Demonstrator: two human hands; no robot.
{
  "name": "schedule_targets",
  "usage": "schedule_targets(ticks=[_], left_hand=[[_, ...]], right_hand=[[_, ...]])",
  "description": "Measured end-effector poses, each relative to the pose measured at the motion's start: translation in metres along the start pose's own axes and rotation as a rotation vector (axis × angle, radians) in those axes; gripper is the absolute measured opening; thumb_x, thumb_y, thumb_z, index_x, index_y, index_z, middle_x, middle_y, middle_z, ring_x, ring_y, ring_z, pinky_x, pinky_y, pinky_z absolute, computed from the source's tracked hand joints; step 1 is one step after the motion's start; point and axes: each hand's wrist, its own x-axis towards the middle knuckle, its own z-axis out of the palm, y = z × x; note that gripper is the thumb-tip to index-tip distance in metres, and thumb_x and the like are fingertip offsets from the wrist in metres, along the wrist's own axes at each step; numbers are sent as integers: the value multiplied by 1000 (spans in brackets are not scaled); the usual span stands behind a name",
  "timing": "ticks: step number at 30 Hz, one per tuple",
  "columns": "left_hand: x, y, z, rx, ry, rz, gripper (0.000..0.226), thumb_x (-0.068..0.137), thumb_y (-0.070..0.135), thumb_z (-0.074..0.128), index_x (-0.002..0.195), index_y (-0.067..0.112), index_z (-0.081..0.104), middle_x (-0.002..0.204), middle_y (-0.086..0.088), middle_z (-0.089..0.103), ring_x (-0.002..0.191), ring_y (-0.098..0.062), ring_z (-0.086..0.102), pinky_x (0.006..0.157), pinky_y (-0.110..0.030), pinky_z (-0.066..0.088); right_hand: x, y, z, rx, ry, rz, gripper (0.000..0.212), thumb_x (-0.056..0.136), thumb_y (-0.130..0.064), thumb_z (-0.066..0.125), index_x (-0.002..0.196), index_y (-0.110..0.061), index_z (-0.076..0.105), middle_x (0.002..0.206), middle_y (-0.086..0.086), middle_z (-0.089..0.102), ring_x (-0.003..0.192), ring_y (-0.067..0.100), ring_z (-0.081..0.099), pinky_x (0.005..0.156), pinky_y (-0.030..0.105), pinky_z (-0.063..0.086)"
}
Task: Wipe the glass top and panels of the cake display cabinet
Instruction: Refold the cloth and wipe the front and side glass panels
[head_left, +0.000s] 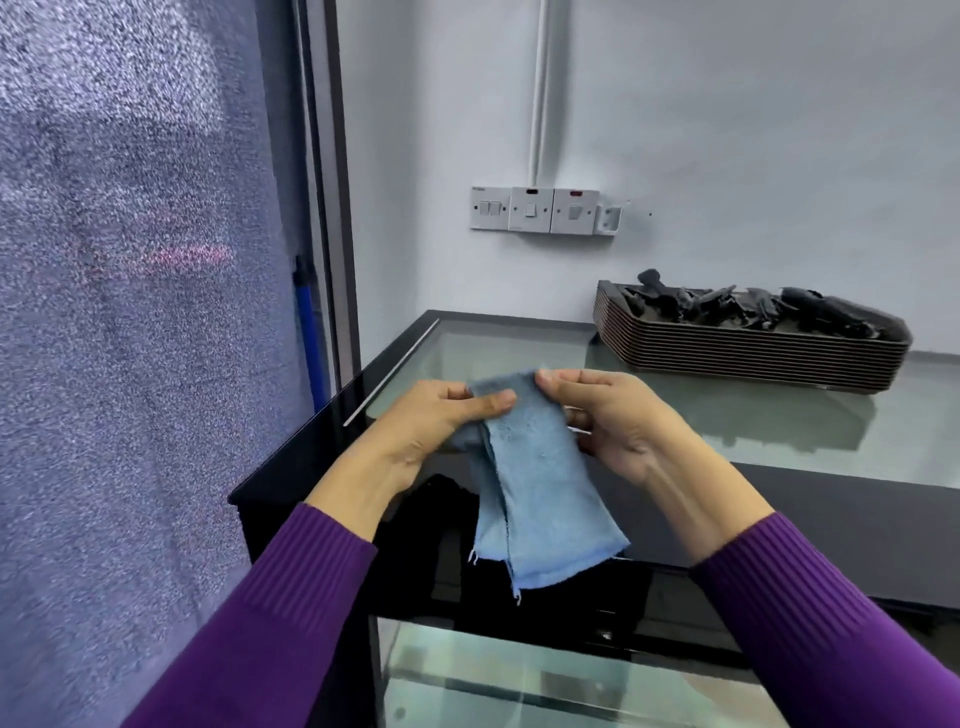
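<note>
A light blue cloth (535, 488) hangs folded lengthwise above the near left corner of the cake display cabinet. My left hand (436, 426) pinches its upper left edge with thumb on top. My right hand (618, 421) grips its upper right edge. The cloth's frayed lower end dangles free over the cabinet's black frame. The glass top (519, 348) stretches away behind my hands, framed in black. A front glass panel (545, 680) shows below, under the black band.
A stack of dark trays (753, 348) with black items piled on top sits on the glass top at the back right. Wall switches (535, 209) are on the white wall behind. A frosted pane (135, 312) and a blue pole (311, 343) stand at the left.
</note>
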Motion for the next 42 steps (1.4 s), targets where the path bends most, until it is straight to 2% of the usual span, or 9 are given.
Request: schedule_targets(ticks=[6, 13, 17, 19, 22, 24, 31, 36, 42], left_hand=[[32, 26, 26, -80, -43, 64, 23, 80, 15, 74, 99, 2, 71, 83, -5, 74, 71, -12, 69, 61, -18, 55], [56, 63, 41, -155, 4, 199, 16, 81, 20, 73, 87, 6, 68, 75, -3, 70, 69, -16, 64, 65, -30, 56], [44, 50, 39, -46, -141, 114, 25, 84, 19, 71, 96, -3, 68, 85, -12, 67, 78, -19, 63, 73, -36, 56], [35, 28, 39, 36, -206, 31, 28, 81, 17, 73, 98, -5, 68, 89, -16, 68, 81, -22, 63, 76, -36, 56], [27, -2, 43, 124, -210, -3, 13, 78, 15, 76, 84, 6, 70, 73, -4, 70, 68, -12, 64, 58, -21, 52], [26, -14, 47, 165, -202, 9, 11, 79, 16, 77, 82, 7, 71, 72, -3, 70, 68, -10, 65, 63, -20, 51], [29, -32, 52, 379, -91, 86, 14, 74, 23, 82, 73, 19, 69, 71, 3, 68, 69, -8, 62, 70, -24, 52], [19, -30, 49, 401, -155, 74, 19, 77, 23, 80, 93, 16, 73, 89, -3, 75, 88, -17, 71, 84, -29, 56], [-16, -13, 39, 219, -339, -26, 50, 82, 19, 75, 129, 19, 58, 123, -9, 67, 115, -17, 64, 103, -31, 47]], right_hand=[[9, -25, -31, 39, 144, -78, 18, 77, -17, 76, 90, -7, 69, 67, 1, 69, 50, 8, 60, 51, 19, 51], [18, -60, -45, 46, 270, -262, 20, 80, -16, 75, 94, -3, 71, 69, 2, 69, 50, 9, 59, 56, 23, 49], [-12, -35, -49, -25, 281, -202, 15, 82, -17, 74, 83, -5, 67, 59, -1, 66, 46, 9, 59, 49, 21, 51], [-30, -9, -51, -114, 308, -111, 19, 79, -20, 77, 82, -4, 66, 58, 1, 63, 44, 9, 55, 47, 21, 51], [-43, 21, -55, -207, 373, -39, 26, 77, -15, 79, 88, 4, 66, 59, 5, 55, 41, 9, 48, 44, 20, 47], [-44, 32, -57, -330, 422, -48, 29, 77, -16, 80, 84, 8, 65, 56, 4, 54, 43, 9, 47, 43, 20, 42], [-39, 32, -55, -971, 405, 52, 32, 81, -45, 72, 83, -12, 73, 80, 7, 73, 78, 21, 66, 72, 36, 52], [-43, 34, -52, -802, 360, -7, 22, 78, -25, 80, 81, -10, 64, 73, 1, 62, 62, 12, 52, 56, 23, 39], [-77, 39, -51, -255, 168, -248, 25, 77, 1, 76, 96, -7, 61, 89, 5, 63, 73, 13, 61, 62, 20, 52]])
